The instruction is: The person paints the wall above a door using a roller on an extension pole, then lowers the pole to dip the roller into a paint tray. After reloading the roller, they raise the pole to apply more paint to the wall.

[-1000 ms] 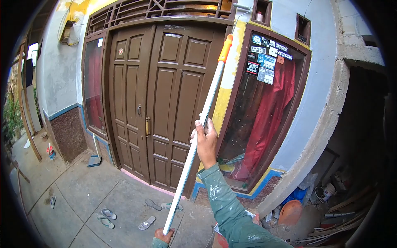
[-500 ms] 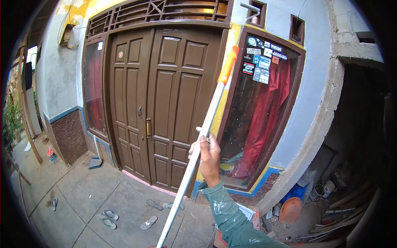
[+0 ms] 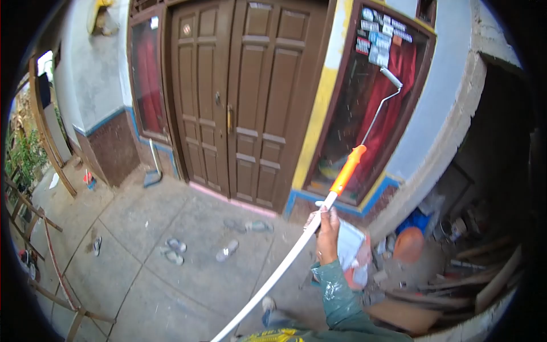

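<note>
My right hand, in a paint-spattered green sleeve, is wrapped round the white pole of a long-handled paint roller. The pole slants from the bottom edge up to the right and ends in an orange grip. From that grip a thin bent metal rod leads to a small whitish roller head, which overlaps the window with a red curtain in this view. Behind my wrist lies a pale, tray-like object near the wall's foot. My left hand is out of view.
Brown double doors stand ahead. Several sandals lie on the concrete floor, and a dustpan leans at the wall. To the right are an orange rounded object and loose boards. Wooden poles stand at the left.
The roller has come down and swung right, from above the window to in front of it. My right hand moved lower and rightward with the pole. The view has tilted downward.
</note>
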{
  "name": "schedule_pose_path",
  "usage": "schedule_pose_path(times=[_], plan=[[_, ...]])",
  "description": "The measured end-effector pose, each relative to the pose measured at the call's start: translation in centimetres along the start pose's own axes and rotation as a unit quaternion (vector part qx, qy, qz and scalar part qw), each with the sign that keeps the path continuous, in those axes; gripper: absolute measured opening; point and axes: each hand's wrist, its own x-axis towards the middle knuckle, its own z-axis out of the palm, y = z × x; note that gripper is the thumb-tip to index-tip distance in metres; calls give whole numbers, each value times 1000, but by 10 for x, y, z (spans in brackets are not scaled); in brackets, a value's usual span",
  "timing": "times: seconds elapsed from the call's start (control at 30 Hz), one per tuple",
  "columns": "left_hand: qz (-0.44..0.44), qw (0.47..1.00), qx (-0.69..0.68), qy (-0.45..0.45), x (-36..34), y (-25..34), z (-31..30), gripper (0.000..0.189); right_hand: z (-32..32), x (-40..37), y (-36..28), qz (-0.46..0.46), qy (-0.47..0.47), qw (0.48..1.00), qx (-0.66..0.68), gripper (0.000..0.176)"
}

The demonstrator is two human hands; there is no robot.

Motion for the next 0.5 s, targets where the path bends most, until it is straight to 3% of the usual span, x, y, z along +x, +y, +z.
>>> schedule_pose_path(times=[0.1, 0.17, 0.2, 0.3, 0.33, 0.37, 0.43, 0.47, 0.5], plan=[[-57, 995, 73, -44, -69, -36, -15, 49, -29, -78, 46, 115, 22, 993, -23, 24], [-122, 978, 83, -150, -96, -84, -19, 51, -47, -130, 76, 200, 41, 978, -36, 22], [-114, 982, -2, -149, -110, -165, 17, 51, -56, -153, 87, 211, 54, 975, -38, 22], [-149, 959, 108, -213, -170, -139, -19, 45, -85, -214, 113, 303, 46, 951, -52, 21], [-120, 963, 176, -165, -192, -129, -24, 35, -94, -231, 120, 335, 49, 939, -56, 21], [-127, 960, 179, -171, -207, -153, -15, 35, -104, -246, 127, 367, 50, 927, -61, 21], [-191, 970, 56, -141, -242, -188, 5, 33, -123, -270, 141, 388, 48, 917, -76, 22], [-279, 934, 80, -207, -250, -185, 2, 30, -134, -281, 146, 408, 52, 906, -98, 23], [-289, 931, 80, -210, -266, -184, 8, 30, -144, -290, 152, 427, 55, 894, -120, 24]])
